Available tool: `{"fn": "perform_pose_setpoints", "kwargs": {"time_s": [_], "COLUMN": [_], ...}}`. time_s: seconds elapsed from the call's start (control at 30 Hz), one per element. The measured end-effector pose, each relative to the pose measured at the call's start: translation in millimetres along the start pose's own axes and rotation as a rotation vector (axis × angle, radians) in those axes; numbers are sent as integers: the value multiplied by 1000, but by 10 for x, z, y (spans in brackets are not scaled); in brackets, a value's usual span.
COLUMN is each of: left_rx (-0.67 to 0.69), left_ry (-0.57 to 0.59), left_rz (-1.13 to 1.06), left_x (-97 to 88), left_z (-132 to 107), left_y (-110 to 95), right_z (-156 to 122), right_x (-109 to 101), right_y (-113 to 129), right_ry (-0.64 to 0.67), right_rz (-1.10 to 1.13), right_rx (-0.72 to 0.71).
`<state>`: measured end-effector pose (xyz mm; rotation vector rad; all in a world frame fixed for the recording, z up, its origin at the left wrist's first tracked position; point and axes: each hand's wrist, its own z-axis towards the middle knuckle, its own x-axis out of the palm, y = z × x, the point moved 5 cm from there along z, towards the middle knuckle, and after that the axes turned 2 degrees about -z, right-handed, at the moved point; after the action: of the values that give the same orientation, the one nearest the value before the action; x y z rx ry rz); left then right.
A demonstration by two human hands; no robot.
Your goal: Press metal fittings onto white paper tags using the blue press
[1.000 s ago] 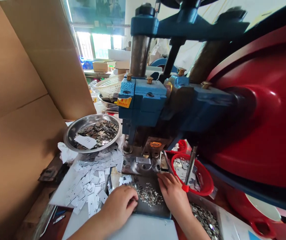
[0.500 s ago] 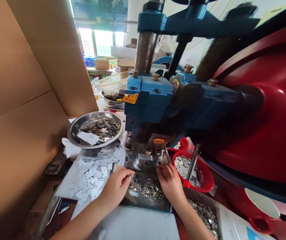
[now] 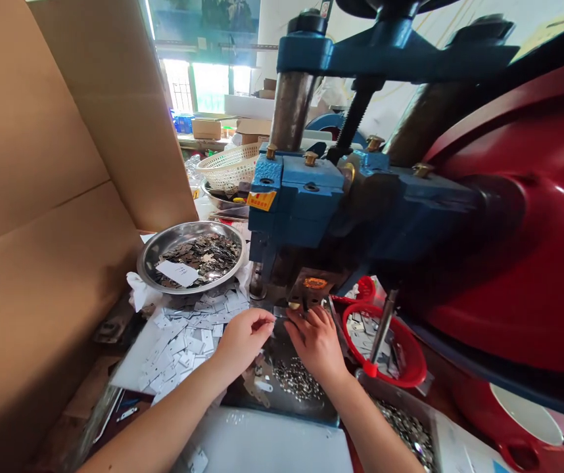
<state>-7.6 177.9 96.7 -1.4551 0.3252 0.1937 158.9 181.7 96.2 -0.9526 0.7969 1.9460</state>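
Flat plate: a small grey piece (image 3: 281,312) lay on the press bed just below the frame's centre, its right part hidden behind fingers.
Left hand: this hand (image 3: 246,336) sat just beside the plate's left end, thumb and fingertips drawn together; could not tell whether anything was pinched between them.
Right hand: this hand (image 3: 319,341) lay palm down over the plate's right side, fingers bent and slightly spread; could not tell whether they gripped it.
Press: the blue machine head (image 3: 302,203) stood over both hands, with an orange mark (image 3: 315,283) low on its front and a yellow label (image 3: 261,200) at its left corner.
Scrap tray: a dark metal plate (image 3: 311,411) below the hands bore small shiny bits (image 3: 298,381), heaped near the right forearm, and a few flat pieces at left.
White board: a pale slab (image 3: 272,447) lay at bottom centre.
Loose plates: many whitish flat pieces (image 3: 178,358) overlapped left of the left hand.
Steel bowl: a round bowl (image 3: 148,255) behind that pile held dark flat pieces (image 3: 203,255) and a white tag (image 3: 177,272) with writing.
Red basket: it (image 3: 419,373) held more flat pieces, right of the right hand; a metal rod (image 3: 383,328) slanted in front.
Shiny parts: a container at lower right held many (image 3: 403,424).
Flywheel: a large red wheel (image 3: 548,217) filled the right side.
Cardboard: tall brown panels (image 3: 40,197) lined the left.
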Motion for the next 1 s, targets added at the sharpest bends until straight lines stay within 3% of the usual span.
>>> {"fn": "perform_pose_setpoints", "kwargs": {"time_s": [0.23, 0.47, 0.77, 1.0], "left_rx": [-27, 30, 102, 107], "left_ry": [-13, -64, -149, -138], "left_rz": [-15, 176, 280, 310], "left_x": [48, 174, 228, 217], "left_z": [189, 317, 401, 411], "left_y": [2, -28, 48, 65], "right_z": [-98, -161, -137, -126], "right_x": [-5, -2, 16, -21], "right_y": [31, -110, -75, -43], "right_ry": [51, -129, -83, -22], "right_rz": [18, 203, 81, -20], "right_rx": [12, 83, 30, 13]}}
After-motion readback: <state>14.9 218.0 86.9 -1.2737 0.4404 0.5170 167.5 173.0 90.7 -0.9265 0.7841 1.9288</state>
